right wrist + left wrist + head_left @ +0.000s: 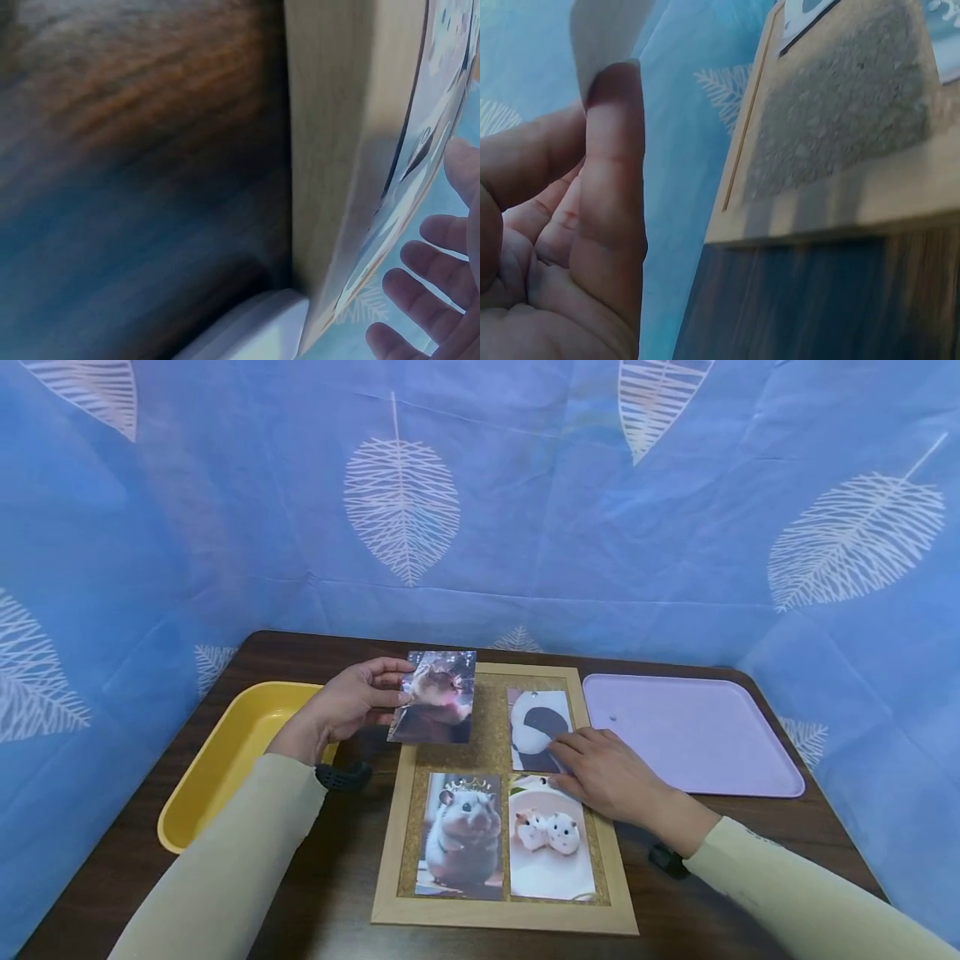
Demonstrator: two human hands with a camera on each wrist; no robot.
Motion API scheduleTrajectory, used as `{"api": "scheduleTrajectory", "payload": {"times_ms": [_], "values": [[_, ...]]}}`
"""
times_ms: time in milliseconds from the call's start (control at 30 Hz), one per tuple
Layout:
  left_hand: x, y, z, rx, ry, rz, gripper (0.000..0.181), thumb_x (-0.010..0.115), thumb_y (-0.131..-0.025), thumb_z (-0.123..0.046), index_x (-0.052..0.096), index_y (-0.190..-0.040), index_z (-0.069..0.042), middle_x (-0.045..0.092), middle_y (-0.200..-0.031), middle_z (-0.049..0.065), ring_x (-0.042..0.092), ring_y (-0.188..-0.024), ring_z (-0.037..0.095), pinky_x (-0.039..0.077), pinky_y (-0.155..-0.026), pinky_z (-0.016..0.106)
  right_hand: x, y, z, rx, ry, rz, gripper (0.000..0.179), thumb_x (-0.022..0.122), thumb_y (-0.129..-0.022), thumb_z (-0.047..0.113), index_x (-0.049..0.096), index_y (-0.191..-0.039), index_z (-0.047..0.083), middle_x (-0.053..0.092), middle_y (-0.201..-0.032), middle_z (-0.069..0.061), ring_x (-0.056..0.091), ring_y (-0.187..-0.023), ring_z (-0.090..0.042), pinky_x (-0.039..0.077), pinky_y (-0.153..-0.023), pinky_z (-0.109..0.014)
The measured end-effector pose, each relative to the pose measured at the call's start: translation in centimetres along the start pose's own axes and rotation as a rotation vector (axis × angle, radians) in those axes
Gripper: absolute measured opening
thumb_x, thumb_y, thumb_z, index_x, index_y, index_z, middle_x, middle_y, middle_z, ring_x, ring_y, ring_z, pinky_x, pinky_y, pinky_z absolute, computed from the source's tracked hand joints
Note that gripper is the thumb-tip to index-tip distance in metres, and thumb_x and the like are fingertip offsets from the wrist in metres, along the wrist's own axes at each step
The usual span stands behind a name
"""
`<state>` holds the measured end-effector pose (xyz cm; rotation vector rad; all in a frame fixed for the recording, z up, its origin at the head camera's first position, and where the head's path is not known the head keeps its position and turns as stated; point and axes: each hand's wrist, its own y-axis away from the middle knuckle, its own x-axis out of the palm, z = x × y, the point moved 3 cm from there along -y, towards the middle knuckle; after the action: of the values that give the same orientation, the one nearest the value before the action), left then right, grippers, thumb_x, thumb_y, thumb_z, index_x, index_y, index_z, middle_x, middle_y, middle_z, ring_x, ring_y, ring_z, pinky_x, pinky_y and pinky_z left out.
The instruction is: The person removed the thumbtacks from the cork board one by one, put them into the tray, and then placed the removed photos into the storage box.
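Pinches, between the thumb and bent fingers of the left hand (348, 700), the left edge of a glossy rectangular purple-and-pink photo print (438, 697) of a furry animal. Holds it in a nearly closed grip, raised over the upper left corner of the rectangular cork board with a light wooden frame (495, 915), slightly tilted and apart from the cork in the left wrist view.

Reaches with the right hand (607, 777) over the right side of the board, with loosely extended, slightly parted fingers and no visible hold on anything. Cannot tell touching from hovering at the fingertips.

Can see at the board's upper right a white-and-dark-grey rectangular print (525, 735), partly covered by the right hand. Can see at the board's lower right a pale pink rectangular print of two white hamsters (553, 839), just below the right hand, and at the board's lower left a greyish rectangular print of a crowned hamster (465, 839).

Has a deep yellow rounded tray (225, 768) to the left of the board, partly behind the left arm, and a flat pale lilac rounded tray (697, 735) just beside the board's right edge. Works on a dark brown wood-grain table (341, 868) under the board, before a blue cloth with white leaf outlines (525, 527) beyond the board.
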<state>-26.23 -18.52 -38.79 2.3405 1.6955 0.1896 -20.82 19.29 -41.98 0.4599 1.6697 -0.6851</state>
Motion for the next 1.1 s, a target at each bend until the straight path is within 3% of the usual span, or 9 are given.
{"api": "scheduleTrajectory", "payload": {"times_ms": [267, 500, 900, 1100], "values": [[-2.6, 2.0, -0.1, 0.012, -0.032, -0.016, 0.053, 0.065, -0.103, -0.002, 0.05, -0.153, -0.013, 0.054, -0.139, 0.01, 0.064, -0.088, 0.016, 0.062, -0.08, 0.028, 0.3, 1.2, -0.2, 0.046, -0.007, 0.02, 0.052, 0.069, -0.102, 0.04, 0.067, -0.139, 0.004, 0.069, -0.135, -0.015, 0.066, -0.124, -0.036, 0.054, -0.101, -0.057], [-5.8, 4.7, -0.1, 0.03, -0.085, -0.018, 0.055, 0.064, -0.104, -0.003, 0.045, -0.155, -0.011, 0.05, -0.137, 0.008, 0.061, -0.094, 0.016, 0.059, -0.076, 0.03, 1.1, 2.0, -0.4, 0.055, -0.015, 0.029, 0.051, 0.068, -0.103, 0.038, 0.067, -0.138, 0.001, 0.067, -0.139, -0.017, 0.066, -0.124, -0.036, 0.054, -0.102, -0.056], [-13.2, 10.0, 0.9, -0.011, -0.131, -0.048, 0.045, 0.065, -0.105, -0.008, 0.052, -0.144, -0.025, 0.056, -0.128, -0.008, 0.065, -0.096, 0.011, 0.06, -0.073, 0.03, 1.7, 2.4, -0.3, 0.016, -0.023, 0.001, 0.05, 0.069, -0.103, 0.034, 0.066, -0.139, -0.001, 0.068, -0.137, -0.019, 0.066, -0.122, -0.035, 0.055, -0.102, -0.053], [-16.3, 11.9, 2.1, -0.058, -0.22, -0.049, 0.043, 0.061, -0.106, -0.004, 0.052, -0.141, -0.027, 0.066, -0.124, -0.017, 0.063, -0.087, 0.013, 0.057, -0.068, 0.032, 1.7, 2.4, -0.2, 0.011, -0.017, -0.012, 0.05, 0.069, -0.102, 0.034, 0.066, -0.138, -0.001, 0.069, -0.135, -0.018, 0.066, -0.121, -0.035, 0.055, -0.102, -0.052]]}}
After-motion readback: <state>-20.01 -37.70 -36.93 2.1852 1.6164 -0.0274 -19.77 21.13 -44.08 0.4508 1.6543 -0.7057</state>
